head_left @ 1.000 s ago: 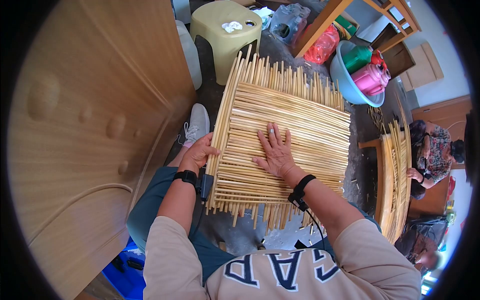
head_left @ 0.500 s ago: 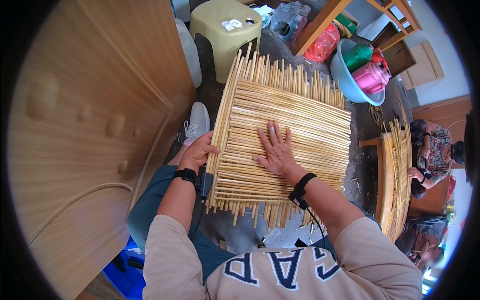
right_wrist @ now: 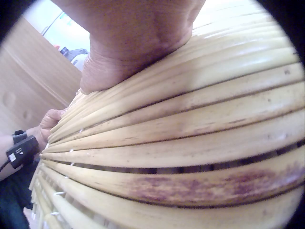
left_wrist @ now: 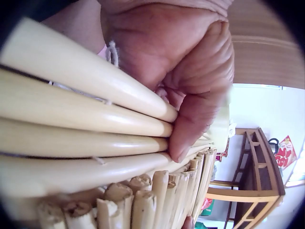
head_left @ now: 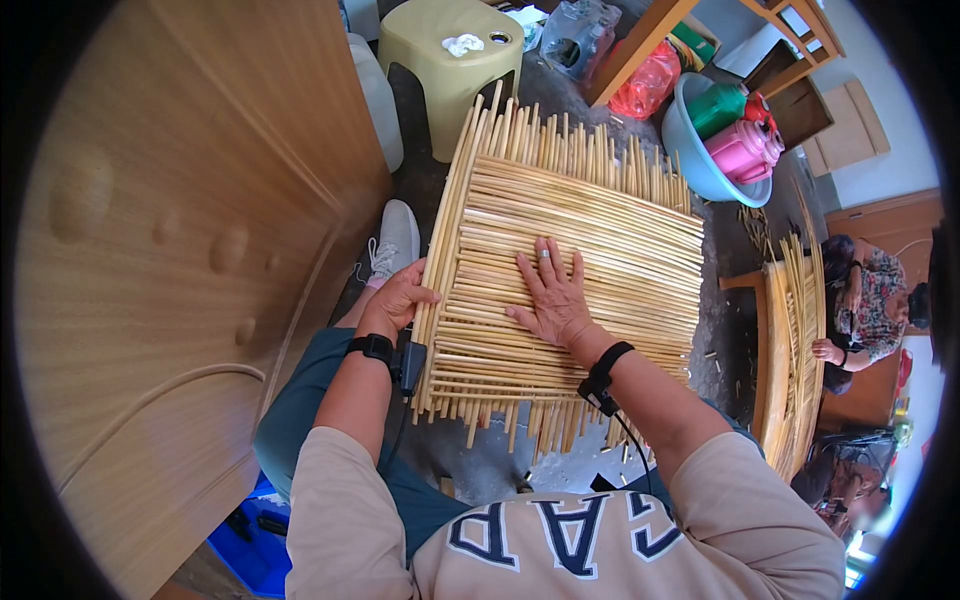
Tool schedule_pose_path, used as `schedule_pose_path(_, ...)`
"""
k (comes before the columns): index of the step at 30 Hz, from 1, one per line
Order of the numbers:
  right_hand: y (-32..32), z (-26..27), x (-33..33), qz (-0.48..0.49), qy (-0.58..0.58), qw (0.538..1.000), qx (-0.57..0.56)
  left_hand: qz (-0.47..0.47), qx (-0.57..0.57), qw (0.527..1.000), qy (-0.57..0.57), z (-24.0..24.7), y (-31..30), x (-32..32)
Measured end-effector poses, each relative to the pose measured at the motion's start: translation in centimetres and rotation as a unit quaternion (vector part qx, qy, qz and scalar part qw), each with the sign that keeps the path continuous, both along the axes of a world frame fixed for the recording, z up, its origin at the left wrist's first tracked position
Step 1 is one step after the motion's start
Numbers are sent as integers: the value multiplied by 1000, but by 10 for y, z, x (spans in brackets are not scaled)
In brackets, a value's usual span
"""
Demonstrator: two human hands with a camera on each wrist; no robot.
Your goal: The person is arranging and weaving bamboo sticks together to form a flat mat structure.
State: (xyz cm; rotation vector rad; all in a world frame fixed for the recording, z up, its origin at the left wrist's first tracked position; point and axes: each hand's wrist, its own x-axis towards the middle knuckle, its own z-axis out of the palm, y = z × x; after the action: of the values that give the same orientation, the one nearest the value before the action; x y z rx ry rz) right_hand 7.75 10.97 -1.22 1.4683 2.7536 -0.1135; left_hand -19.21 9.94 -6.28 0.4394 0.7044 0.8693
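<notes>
A panel of pale reed stalks lies before me, with one layer of stalks laid across another. My left hand grips its left edge, the thumb pressed over several long edge stalks; the other fingers go underneath and are mostly hidden. White string ties show between these stalks in the left wrist view. Flat on the middle of the panel rests my right hand, its fingers spread and a ring on one of them. The right wrist view shows the heel of that hand on the stalks, near one with dark reddish stains.
A wooden panel rises close on the left. Beyond the reeds stand a beige stool and a blue basin holding flasks. At right, another person sits by a wooden bench with reeds. Stalk offcuts litter the floor.
</notes>
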Motion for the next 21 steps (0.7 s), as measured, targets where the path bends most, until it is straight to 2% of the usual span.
schedule_pose_path(16,0,-1,0,-2,2,1000,3,-6,8,1000,-12,-2,1,0)
schedule_pose_path(21,0,-2,-1,-2,6,1000,10,-31,12,999,36,2,2,-2)
